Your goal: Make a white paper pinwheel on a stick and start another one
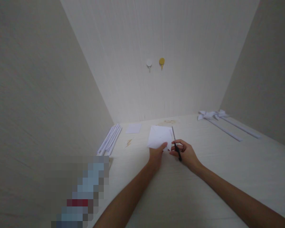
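My left hand [156, 153] pinches the near edge of a white square sheet of paper [159, 136], holding it just above the pale table [204, 177]. My right hand [186, 153] grips small black-handled scissors [176, 144], whose blades point away from me along the sheet's right edge. Whether the blades are in the paper I cannot tell.
A bundle of rolled white paper sticks [110, 139] lies at the left by the wall. A small white paper square [133, 128] sits behind it. Two white paper pinwheels on long sticks [222, 122] lie at the far right. Two hooks [155, 63] hang on the back wall.
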Motion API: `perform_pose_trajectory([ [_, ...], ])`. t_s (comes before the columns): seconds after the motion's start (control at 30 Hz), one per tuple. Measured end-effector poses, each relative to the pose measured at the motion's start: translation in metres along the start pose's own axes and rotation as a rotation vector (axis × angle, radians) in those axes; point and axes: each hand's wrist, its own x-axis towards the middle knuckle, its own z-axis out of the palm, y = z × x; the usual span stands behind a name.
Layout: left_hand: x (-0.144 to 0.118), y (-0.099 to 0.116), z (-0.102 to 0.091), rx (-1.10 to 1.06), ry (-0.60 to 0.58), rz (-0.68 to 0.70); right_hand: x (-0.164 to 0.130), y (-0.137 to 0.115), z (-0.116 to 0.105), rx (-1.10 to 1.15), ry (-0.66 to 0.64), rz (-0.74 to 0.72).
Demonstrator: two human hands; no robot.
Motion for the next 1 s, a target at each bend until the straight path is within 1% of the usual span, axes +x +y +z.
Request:
perform_pose_trajectory([
  [0.2, 0.006, -0.012, -0.004, -0.039, -0.062, 0.048, 0.0, 0.001, -0.001, 0.003, 0.01, 0.006],
  [0.4, 0.009, -0.018, -0.007, -0.047, -0.08, 0.004, 0.0, 0.0, 0.0, 0.001, 0.027, 0.01],
  [0.63, 0.008, -0.017, -0.006, -0.053, -0.118, 0.029, 0.001, 0.001, 0.0, 0.011, 0.058, -0.009],
  [0.77, 0.007, -0.016, -0.006, -0.04, -0.1, 0.023, 0.001, 0.002, 0.0, 0.024, 0.06, -0.008],
  [1.0, 0.004, -0.011, -0.006, -0.013, -0.104, 0.027, 0.001, 0.002, 0.001, 0.025, 0.068, 0.004],
])
